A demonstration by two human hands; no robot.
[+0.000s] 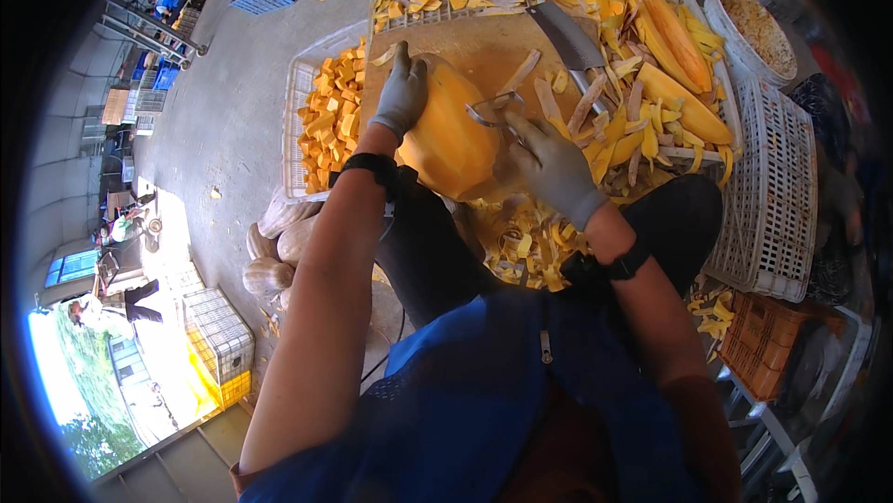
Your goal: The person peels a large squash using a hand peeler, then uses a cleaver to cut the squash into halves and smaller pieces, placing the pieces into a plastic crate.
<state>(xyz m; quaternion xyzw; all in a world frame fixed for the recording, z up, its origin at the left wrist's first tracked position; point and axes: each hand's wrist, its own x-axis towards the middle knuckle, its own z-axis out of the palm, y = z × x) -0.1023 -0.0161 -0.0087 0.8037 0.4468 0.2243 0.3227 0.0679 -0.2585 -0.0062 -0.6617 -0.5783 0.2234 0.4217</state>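
Observation:
A large peeled orange-yellow squash (pixel 453 130) rests on a wooden cutting board (pixel 446 36) before me. My left hand (pixel 403 93), in a grey glove, lies against its upper left side with the fingers spread a little. In my right hand (pixel 554 165), also gloved, is a metal peeler (pixel 488 112), its blade close to the squash's right side; whether it touches cannot be told. Strips of peel (pixel 522 71) lie on the board. A wide-bladed cleaver (pixel 568 39) lies across the board's right edge, its handle among peelings.
Orange cubes fill a white crate (pixel 291 119) at left. Peelings and peeled squash pieces fill a white basket (pixel 722 77) at right. Unpeeled squashes (pixel 279 224) lie on the floor by my left leg. A tipped white crate (pixel 767 189) and an orange crate (pixel 760 342) stand right. People are farther left.

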